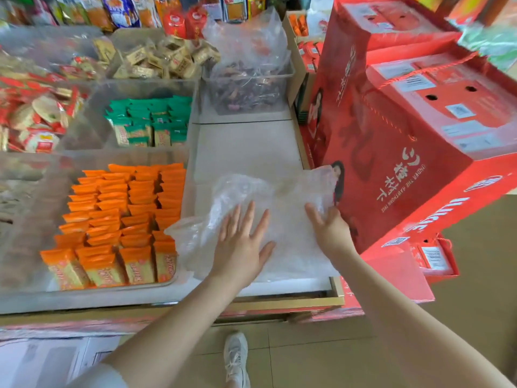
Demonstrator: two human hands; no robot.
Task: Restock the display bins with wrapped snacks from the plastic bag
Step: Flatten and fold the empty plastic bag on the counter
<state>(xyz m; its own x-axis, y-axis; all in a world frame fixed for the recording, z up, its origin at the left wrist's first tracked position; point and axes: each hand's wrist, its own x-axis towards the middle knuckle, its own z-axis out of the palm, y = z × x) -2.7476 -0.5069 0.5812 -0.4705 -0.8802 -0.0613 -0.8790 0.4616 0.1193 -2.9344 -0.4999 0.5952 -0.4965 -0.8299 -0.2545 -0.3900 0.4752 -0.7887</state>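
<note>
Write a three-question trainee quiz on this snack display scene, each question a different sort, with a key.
1. True or false: the left hand lies flat on the clear plastic bag.
2. The bin beside the left hand holds: A) green packs B) orange packs C) bottles.
3. Fill in: the right hand holds the bag's ____ edge.

Key: 1 true; 2 B; 3 right.

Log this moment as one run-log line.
left hand: flat on plastic bag | right hand: holds bag's right edge | bag: looks empty, on white shelf | orange snack bin: full
</note>
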